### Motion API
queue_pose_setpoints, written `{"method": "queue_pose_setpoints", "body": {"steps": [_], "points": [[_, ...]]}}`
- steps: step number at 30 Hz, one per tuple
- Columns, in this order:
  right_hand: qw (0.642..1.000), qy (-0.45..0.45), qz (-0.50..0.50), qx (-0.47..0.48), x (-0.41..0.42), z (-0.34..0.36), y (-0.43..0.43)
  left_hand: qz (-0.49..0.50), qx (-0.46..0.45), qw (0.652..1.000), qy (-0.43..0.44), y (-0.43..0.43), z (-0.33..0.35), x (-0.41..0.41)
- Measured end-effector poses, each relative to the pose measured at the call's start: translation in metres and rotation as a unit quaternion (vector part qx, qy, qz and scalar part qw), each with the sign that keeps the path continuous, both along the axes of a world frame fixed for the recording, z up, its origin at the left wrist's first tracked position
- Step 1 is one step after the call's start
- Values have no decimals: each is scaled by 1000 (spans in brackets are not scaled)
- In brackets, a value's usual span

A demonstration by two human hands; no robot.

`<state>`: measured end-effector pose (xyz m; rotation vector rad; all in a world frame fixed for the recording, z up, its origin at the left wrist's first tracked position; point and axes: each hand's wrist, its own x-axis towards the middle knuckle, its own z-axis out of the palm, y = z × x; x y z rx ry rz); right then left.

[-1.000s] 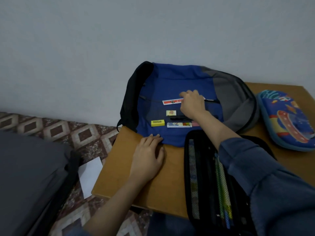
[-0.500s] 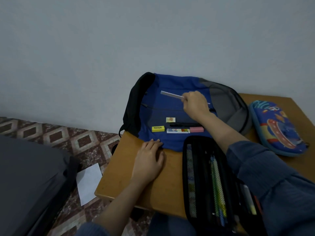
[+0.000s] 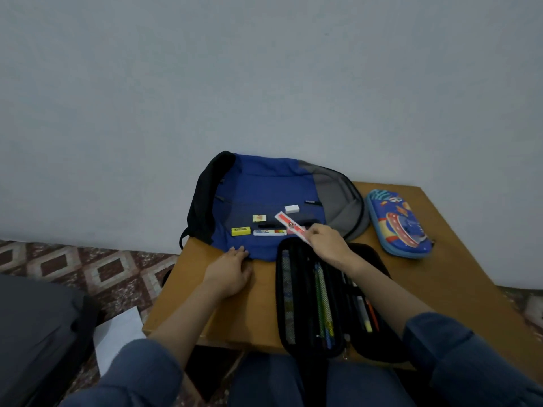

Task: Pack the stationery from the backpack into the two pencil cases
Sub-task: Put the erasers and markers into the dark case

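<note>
- The right hand [image 3: 326,243] pinches the near-right end of a red-and-white ruler [image 3: 289,226], with its fingers curled round that end. The rest of the ruler sticks out free.
- The ruler's long axis runs on a slant, from the hand up toward the far left, and it is raised above the stationery on the backpack [image 3: 264,177].
- The open black pencil case [image 3: 299,283] lies right under the hand and on its near side. Its long axis runs near to far, and the hand is over its far end.
- By my judgement the move turns on this mismatch. The ruler's free end must swing round to line up with the case before it goes down, or it will lodge across the rim.
- The left hand [image 3: 232,271] lies flat on the table [image 3: 258,315] with relaxed fingers, holding nothing. Its fingertips touch the backpack's near edge, left of the case.
- Not yet packed on the backpack are a yellow eraser [image 3: 241,231], a white eraser [image 3: 292,209] and a black pen [image 3: 266,225].
- The blue pencil case [image 3: 396,224] sits closed to the far right, well apart.
</note>
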<state>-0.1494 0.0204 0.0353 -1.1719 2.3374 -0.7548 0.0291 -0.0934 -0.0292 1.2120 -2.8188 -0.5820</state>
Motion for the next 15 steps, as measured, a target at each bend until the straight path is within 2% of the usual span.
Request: {"method": "queue_pose_setpoints", "body": {"steps": [6,10,15], "points": [[979,-182,-76,-59,-4,-14,34,3,-40,990,136,42,20,-8],[953,-272,-92,-100,2,-10,46,-29,-15,995,91,78,22,-19],[943,-297,-119,-92,4,-8,53,-51,-1,998,36,98,22,-24]]}}
